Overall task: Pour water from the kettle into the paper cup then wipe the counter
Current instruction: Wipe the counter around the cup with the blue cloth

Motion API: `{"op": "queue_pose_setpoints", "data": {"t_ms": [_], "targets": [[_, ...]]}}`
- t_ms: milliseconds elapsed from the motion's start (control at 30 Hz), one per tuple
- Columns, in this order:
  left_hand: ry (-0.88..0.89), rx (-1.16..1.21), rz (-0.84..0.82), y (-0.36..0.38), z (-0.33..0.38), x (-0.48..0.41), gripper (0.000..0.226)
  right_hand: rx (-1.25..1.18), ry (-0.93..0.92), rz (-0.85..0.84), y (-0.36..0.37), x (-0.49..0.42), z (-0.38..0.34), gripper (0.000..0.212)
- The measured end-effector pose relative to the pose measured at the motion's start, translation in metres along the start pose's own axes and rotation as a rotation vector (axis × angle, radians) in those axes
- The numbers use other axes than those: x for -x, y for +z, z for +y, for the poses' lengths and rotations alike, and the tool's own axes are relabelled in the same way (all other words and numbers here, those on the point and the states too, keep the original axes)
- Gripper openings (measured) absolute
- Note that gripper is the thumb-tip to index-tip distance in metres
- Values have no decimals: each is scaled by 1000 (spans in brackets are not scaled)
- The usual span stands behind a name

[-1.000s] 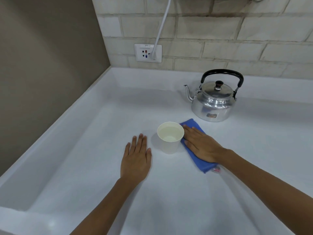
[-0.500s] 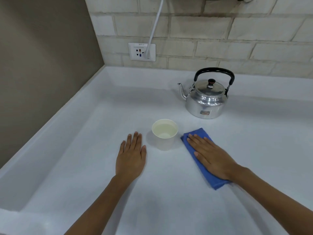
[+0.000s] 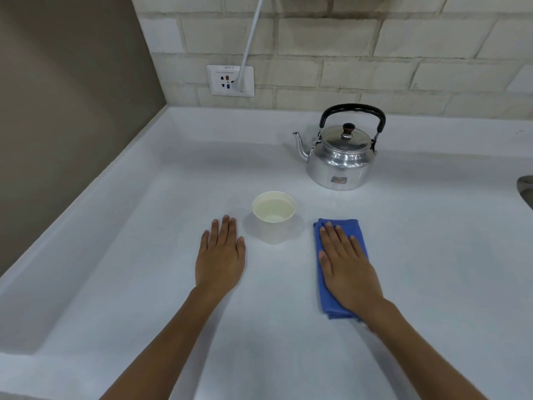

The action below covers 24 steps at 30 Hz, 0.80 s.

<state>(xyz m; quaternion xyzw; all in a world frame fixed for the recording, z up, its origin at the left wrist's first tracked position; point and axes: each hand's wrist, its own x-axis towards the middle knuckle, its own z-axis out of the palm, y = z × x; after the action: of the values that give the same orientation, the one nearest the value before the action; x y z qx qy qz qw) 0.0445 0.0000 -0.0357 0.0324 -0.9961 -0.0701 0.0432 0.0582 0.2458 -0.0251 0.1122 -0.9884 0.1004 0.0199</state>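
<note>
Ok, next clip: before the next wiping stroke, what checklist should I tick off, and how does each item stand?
1. Water in the white paper cup: ok, it holds water and stands upright.
2. Silver metal kettle set down: ok, upright near the wall, lid on, nobody holding it.
3. Folded blue cloth under control: ok, right hand lies flat on it.
4. Cup out of the cloth's way: ok for now, a gap shows between them, but a leftward stroke could hit it.
5. Left hand: ok, flat on the white counter, beside the cup without touching.
6. Spilled water remaining: cannot tell.
</note>
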Motion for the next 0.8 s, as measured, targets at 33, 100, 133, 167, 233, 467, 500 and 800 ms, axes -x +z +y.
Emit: {"op": "queue_pose_setpoints", "data": {"t_ms": [33,100,133,167,233,467,500,800], "targets": [[-1,3,-1,0,0,0,53,-1,-5,8,2,9,-12,55],[-3,12,3,-1,0,1,53,6,-22,6,6,25,-33,57],[-3,17,1,-2,0,1,53,4,-27,-2,8,30,-41,55],[-1,26,-4,-3,0,0,52,-10,-32,-8,10,34,-46,55],[2,68,-26,-6,-1,0,51,-66,-49,-27,7,36,-49,54],[65,137,57,-32,11,36,44,-310,28,239,-34,0,0,43],[116,144,74,-36,20,46,44,-296,61,268,-37,-9,11,40],[343,228,-65,-25,142,66,55,-75,109,27,-14,-60,51,48]]}}
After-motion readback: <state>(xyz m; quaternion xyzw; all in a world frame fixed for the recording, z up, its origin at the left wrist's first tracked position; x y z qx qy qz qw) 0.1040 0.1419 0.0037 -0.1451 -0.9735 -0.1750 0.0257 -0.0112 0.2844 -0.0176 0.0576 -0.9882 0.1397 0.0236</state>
